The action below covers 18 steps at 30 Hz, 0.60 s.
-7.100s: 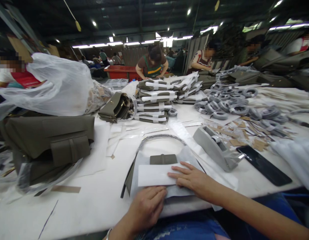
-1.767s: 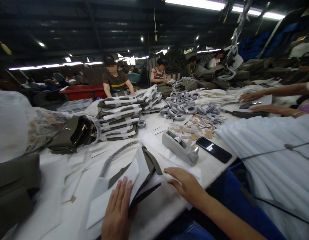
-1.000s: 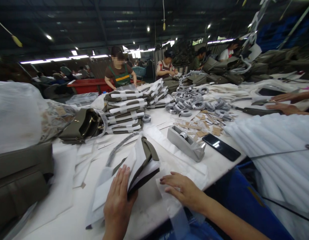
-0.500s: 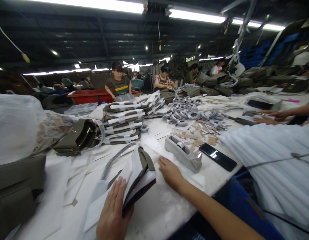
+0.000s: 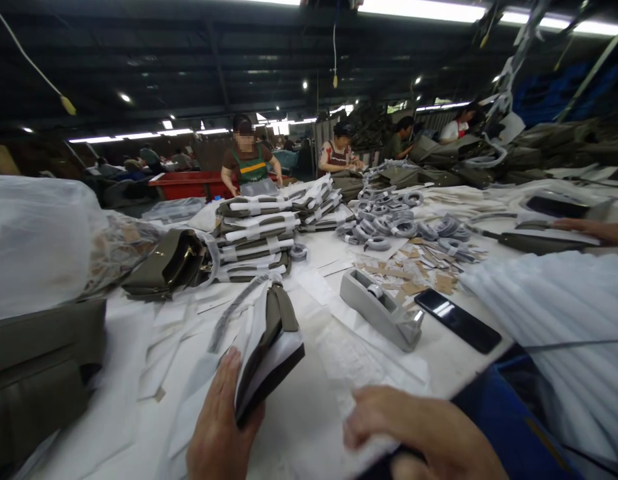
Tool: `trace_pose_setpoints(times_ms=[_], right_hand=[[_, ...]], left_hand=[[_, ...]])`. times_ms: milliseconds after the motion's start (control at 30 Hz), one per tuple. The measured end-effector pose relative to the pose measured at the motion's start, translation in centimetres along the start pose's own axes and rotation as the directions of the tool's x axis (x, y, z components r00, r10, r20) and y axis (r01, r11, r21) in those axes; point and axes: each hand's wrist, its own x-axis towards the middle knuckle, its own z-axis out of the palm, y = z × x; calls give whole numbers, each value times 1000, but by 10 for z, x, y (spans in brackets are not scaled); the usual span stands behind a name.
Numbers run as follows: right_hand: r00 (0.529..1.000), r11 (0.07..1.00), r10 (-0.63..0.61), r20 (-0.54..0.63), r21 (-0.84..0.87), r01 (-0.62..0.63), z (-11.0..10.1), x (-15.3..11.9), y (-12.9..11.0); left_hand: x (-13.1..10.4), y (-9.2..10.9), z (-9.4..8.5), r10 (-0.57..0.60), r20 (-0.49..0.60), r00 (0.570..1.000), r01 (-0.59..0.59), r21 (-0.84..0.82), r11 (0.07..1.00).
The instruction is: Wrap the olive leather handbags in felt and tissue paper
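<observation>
Olive, smooth and leather-like, the bag [image 5: 276, 317] stands tilted, its rounded flap up top and a dark straight edge low down, just in front of the left hand [image 5: 221, 417]. That hand grips it, long fingers laid along its white paper [image 5: 249, 333], thumb round by the dark edge. A curved handle [image 5: 233, 313] in crinkly clear wrap arches beyond the fingertips.

The right hand [image 5: 413, 427] is blurred, fingers curled, over the near side of the white desk [image 5: 299, 413]; whether it grasps anything, I cannot tell. Beyond it lie a filmy, wrinkled sheet [image 5: 353, 350], a blocky grey tape dispenser [image 5: 381, 310] and, farther right, a glossy black phone [image 5: 457, 320]. Soft, ribbed white foam sheets [image 5: 563, 313] spread to its right.

Past the left hand, puffy white-and-olive bundles [image 5: 259, 233] sit stacked beside an open olive bag [image 5: 163, 263] with gold-coloured metal; ring-shaped grey coils [image 5: 403, 223] and torn brown card scraps [image 5: 413, 267] lie farther right.
</observation>
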Motion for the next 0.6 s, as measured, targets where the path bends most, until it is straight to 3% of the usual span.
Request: trace_pose_setpoints(times_ms=[67,100,200,267,400,467,533,600], right_hand=[[963,945,124,-239,-267,-187,15,0,40],[949,893,145,-281,-376,-248,26,0,64],[929,731,211,-305,-581,-357,57,1,124],[917,666,258,-305,-631,-398,69,6,145],[899,644,332,-285,-628,-437,69,26,141],[910,733,334,-248,-538,-416,67,35,127],[916,865,355,-189,-307,-398,67,39,110],[899,899,438,-3,-8,-438,68,34,91]], left_hand=[[0,1,2,-5,-31,1000,5,-6,1000],[0,1,2,3,-43,999,-3,-8,1000],[0,3,3,19,-35,999,-19,-7,1000],[0,4,3,10,-24,1000,-10,-9,1000],[2,4,4,-7,-40,999,6,-18,1000],[3,4,4,-14,-41,999,12,-26,1000],[4,4,3,-29,-46,999,27,-35,999],[4,3,2,-56,-46,997,54,-41,998]])
